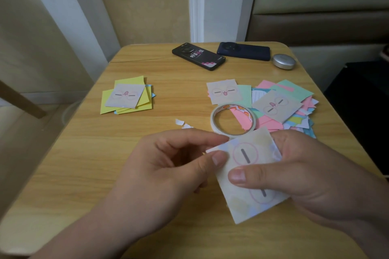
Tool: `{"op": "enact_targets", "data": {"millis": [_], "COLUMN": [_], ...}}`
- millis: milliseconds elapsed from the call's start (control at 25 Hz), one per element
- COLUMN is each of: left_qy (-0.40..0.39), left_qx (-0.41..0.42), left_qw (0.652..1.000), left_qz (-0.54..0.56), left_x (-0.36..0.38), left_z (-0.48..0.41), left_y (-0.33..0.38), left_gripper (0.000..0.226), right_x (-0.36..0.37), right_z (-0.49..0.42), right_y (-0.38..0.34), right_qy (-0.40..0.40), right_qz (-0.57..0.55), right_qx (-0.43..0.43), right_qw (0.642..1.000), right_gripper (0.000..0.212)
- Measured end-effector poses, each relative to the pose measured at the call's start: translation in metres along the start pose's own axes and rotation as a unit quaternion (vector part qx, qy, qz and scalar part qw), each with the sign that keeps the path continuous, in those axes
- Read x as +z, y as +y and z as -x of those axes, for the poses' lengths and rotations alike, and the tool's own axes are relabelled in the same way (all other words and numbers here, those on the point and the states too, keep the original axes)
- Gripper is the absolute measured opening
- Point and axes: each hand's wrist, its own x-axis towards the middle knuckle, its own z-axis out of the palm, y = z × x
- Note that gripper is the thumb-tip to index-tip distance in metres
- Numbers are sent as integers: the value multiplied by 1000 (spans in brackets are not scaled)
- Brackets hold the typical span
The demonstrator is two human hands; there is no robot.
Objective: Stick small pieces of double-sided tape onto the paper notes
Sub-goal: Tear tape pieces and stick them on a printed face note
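Home room: small wooden table (130, 132), two phones (199, 56), padded headboard (315, 25).

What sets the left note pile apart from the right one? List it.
The left pile is small, fairly tidy and mostly yellow; the right pile is larger, sprawling, and mixes pink, green and white. The tape roll overlaps the right pile, not the left. Both are topped by cartoon-face notes.

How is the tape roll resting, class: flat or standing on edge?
Flat. The tape roll lies on the table with its round opening facing up, and pink notes show through it.
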Motion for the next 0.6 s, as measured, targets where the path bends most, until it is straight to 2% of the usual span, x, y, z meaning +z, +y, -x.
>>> {"op": "enact_targets", "data": {"millis": [120,240,360,600], "left_qy": [7,-37,-66,-75], "left_qx": [127,246,282,284], "left_qw": [983,923,891,871], "left_qz": [-133,-295,-349,-394], "left_x": [-3,-9,-13,-15], "left_z": [1,0,-2,-4], "left_y": [0,3,8,8], "left_gripper": [17,28,34,40], "right_x": [-1,-2,-2,-4], "right_z": [1,0,-1,-1], "right_y": [0,0,-1,-4], "right_qy": [-17,-32,-10,7], "right_qz": [-55,-105,-129,-153], "right_qx": [9,25,31,30], "right_qw": [998,994,991,988], "right_gripper": [30,34,34,33]}}
